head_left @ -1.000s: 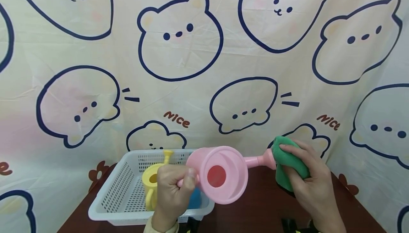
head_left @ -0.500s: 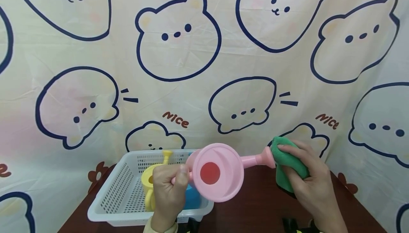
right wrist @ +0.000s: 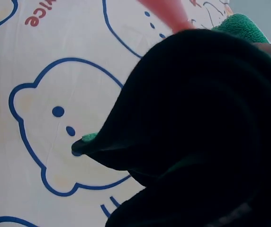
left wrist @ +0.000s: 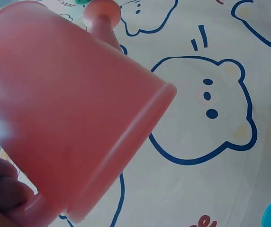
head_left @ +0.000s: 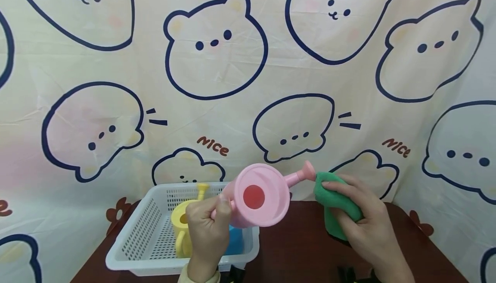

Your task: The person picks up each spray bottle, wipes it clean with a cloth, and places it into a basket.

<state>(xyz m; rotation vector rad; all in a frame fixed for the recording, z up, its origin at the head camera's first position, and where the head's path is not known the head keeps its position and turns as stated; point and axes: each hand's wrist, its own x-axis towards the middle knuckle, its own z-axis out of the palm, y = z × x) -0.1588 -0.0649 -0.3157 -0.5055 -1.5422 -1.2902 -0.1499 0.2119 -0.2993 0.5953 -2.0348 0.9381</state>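
Note:
My left hand (head_left: 208, 231) grips the handle of a pink watering can (head_left: 238, 218), held up with its round red opening facing me. Its spout slants up to the right and ends in a flared rose (head_left: 308, 171). In my right hand (head_left: 370, 216) is a folded green cloth (head_left: 337, 194), its left edge right at the rose; whether they touch I cannot tell. The left wrist view is largely filled by the can's pink side (left wrist: 69, 104), with curled fingers (left wrist: 3, 184) at the handle. Dark folds of the cloth (right wrist: 197, 104) hide the right hand's grip in the right wrist view.
A white perforated basket (head_left: 135, 240) stands on the dark brown table (head_left: 294, 248) at the left. Inside it are a yellow watering can (head_left: 182, 214) and a blue item (head_left: 235, 241), partly hidden by my left hand and the pink can. A bear-print curtain (head_left: 217, 76) hangs behind.
The pink watering can has risen slightly and tilted, so its spout slants upward more steeply. My right hand has shifted left with the cloth, following the rose.

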